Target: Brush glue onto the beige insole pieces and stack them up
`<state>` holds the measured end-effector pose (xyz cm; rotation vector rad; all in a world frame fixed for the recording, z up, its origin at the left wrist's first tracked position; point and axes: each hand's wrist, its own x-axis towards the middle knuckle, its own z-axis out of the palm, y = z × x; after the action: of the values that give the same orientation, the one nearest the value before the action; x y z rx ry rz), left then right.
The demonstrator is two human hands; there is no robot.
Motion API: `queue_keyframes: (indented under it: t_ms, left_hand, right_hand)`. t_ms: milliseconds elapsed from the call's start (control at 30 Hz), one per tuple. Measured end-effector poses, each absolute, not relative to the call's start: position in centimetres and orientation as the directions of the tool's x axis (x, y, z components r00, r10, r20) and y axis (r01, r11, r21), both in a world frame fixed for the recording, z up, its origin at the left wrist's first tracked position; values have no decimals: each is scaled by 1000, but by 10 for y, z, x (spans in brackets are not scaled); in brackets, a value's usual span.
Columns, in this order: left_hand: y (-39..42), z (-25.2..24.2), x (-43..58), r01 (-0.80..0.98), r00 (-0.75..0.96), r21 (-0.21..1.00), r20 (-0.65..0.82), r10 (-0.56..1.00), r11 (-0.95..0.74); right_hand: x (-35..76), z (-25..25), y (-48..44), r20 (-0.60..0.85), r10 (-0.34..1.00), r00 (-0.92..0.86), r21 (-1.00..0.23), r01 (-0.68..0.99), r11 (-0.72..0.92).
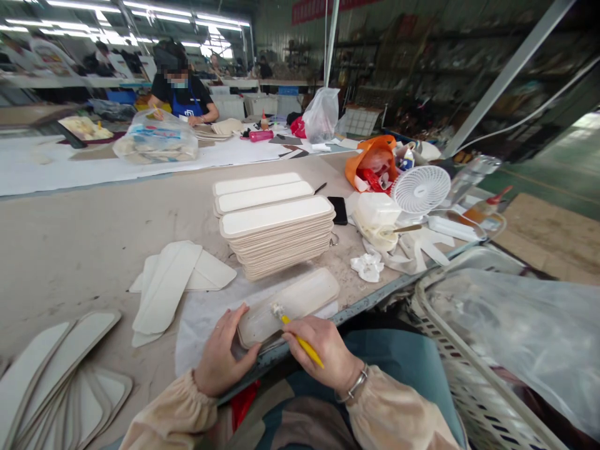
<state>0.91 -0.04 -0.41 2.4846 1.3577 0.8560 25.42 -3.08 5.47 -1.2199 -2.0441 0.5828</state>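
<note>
An oblong pale panel (300,301) with rounded ends lies at the table's front edge, on a thin white sheet (199,325). My left hand (228,350) holds its left end between thumb and fingers. In my right hand (325,350) is a yellow-handled brush (304,345), its whitish tip touching the panel's upper face. Just behind stands a tall stack of similar beige panels (281,240) with white tops. Loose white strips (169,284) overlap to the left of the sheet. More rounded panels (70,381) lie fanned out at the lower left.
At the right are a white tub (376,215) with a stick across it, crumpled tissue (368,267), a white fan (420,189), an orange bag (372,159) and a glue bottle (485,209). A plastic basket (462,356) stands beside my lap. Across the table a person (185,100) works.
</note>
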Motion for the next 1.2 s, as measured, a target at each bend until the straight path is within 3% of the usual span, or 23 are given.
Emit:
queue_keyframes:
  t_ms: [67, 133, 233, 333, 533, 700, 867, 1067, 1200]
  left_hand:
    - [-3, -4, 9, 721, 409, 415, 392, 824, -555]
    - [-6, -1, 10, 723, 406, 418, 387, 828, -550]
    - [-8, 6, 11, 713, 404, 437, 382, 831, -548]
    - [-8, 11, 10, 703, 414, 448, 373, 831, -551]
    - [-8, 19, -7, 740, 408, 380, 402, 820, -555]
    - [30, 29, -52, 935, 163, 206, 476, 864, -290]
    - [65, 34, -96, 999, 6, -54, 235, 972, 7]
    - [71, 34, -110, 999, 18, -49, 148, 989, -11]
    - [67, 43, -116, 1000, -25, -10, 177, 984, 27]
  right_hand:
    - [258, 54, -30, 308, 933, -188, -792, 492, 361]
    - [275, 51, -28, 266, 960, 85, -868, 455, 200]
    - [309, 45, -18, 218, 867, 448, -884, 467, -19]
    - [333, 41, -9, 177, 789, 589, -908, 407, -100]
    - [334, 50, -16, 119, 757, 642, -973, 228, -41]
    - [332, 52, -17, 159, 747, 646, -969, 246, -6]
    - [336, 47, -19, 230, 740, 632, -949, 314, 27]
    - [339, 43, -18, 256, 726, 639, -952, 296, 75]
    - [337, 46, -18, 300, 719, 626, -946, 293, 139]
